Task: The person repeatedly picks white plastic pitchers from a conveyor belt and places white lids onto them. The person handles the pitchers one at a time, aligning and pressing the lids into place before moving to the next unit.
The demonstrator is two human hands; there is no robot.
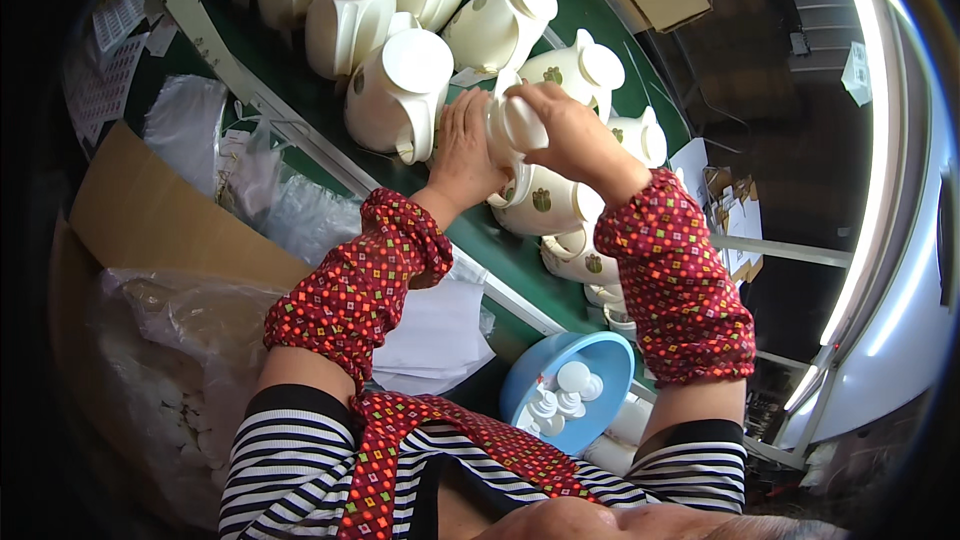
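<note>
Over the green bench, both my hands are around one cream insulated jug with a white round top [518, 126]. My left hand [463, 150] lies along its left side, fingers together. My right hand [575, 135] curls over the top from the right, its thumb and part of its palm hidden from this angle. Close to my left fingers stands another cream jug [385, 105] with a flat white lid and a handle. Below my right wrist, a jug with a green printed motif [545, 202] stands tilted in view. Much of the held jug's body is hidden behind my hands.
Several more cream jugs [345, 15] crowd the green bench [500, 255]. A light blue basin [520, 370] with white round caps sits near my body. Clear plastic bags [190, 125], white paper sheets [435, 330] and an opened cardboard box [170, 205] lie left of the bench's metal edge.
</note>
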